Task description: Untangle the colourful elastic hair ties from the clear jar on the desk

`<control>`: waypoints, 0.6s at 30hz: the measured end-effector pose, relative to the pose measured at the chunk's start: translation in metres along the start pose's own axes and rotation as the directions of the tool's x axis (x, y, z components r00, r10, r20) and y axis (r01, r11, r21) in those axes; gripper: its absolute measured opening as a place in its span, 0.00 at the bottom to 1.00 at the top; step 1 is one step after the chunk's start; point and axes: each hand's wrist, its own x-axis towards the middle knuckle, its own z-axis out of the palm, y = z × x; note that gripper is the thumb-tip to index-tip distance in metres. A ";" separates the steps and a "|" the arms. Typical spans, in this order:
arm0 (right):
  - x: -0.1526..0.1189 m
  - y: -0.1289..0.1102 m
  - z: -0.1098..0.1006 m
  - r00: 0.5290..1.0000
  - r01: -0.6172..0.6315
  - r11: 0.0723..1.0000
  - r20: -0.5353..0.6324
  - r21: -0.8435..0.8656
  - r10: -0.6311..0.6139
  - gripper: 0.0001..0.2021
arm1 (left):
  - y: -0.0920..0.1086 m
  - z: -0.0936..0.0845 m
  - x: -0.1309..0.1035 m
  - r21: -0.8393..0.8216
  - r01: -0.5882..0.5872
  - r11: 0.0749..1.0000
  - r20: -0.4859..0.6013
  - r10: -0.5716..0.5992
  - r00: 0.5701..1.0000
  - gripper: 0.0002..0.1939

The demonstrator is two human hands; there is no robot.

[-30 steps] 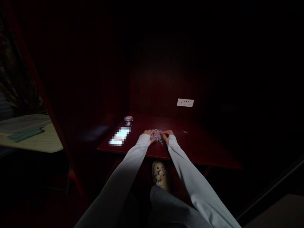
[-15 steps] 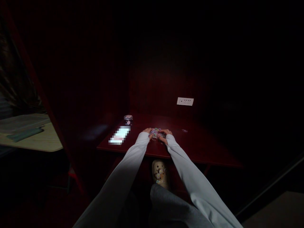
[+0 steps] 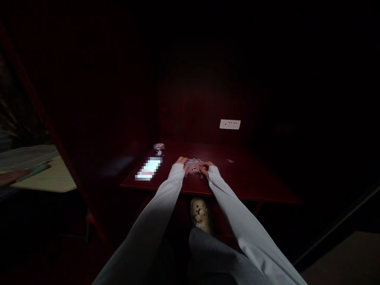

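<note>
A loose pile of small pastel elastic bands (image 3: 194, 166), mostly pink and purple with some green and yellow, lies on the dark red table (image 3: 178, 185). My left hand (image 3: 182, 161) rests against the pile's left side, fingers stretched and slightly curved. At its right side is my right hand (image 3: 206, 167), thumb and fingers apart, the fingertips touching the bands. Both hands are open, palms turned toward each other; parts of the fingers are too small and dark to make out.
A few stray bands (image 3: 230, 161) lie to the right. Toward the left are a lit, blurred-out phone-like screen (image 3: 148, 169) and a small clear round jar (image 3: 159, 149). A white socket panel (image 3: 230, 124) is on the back wall. Beyond the left partition, another person's hand (image 3: 13, 177) is at a pale table (image 3: 56, 183).
My hands have moved slightly apart, and the pile between them looks more spread out and shows more pink. Another person's hand has come into view at the far left.
</note>
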 end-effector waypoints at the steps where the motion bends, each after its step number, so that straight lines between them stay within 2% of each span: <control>1: 0.000 0.000 0.000 1.000 -0.003 1.000 -0.006 0.012 0.003 0.07 | 0.002 -0.002 -0.001 0.027 0.009 1.000 0.014 -0.009 1.000 0.14; 7: 0.001 0.003 0.002 1.000 -0.019 0.996 -0.024 0.082 0.021 0.06 | 0.009 -0.010 -0.005 0.219 0.070 0.973 0.009 -0.074 0.997 0.09; 12: 0.002 0.003 0.007 0.998 -0.040 0.986 -0.041 0.162 0.047 0.06 | 0.007 -0.012 -0.006 0.216 0.159 0.963 -0.047 -0.152 0.987 0.10; 18: 0.001 0.004 0.007 0.996 -0.056 0.977 -0.060 0.203 0.070 0.10 | -0.001 -0.005 -0.006 0.170 0.287 0.943 -0.153 -0.263 0.953 0.09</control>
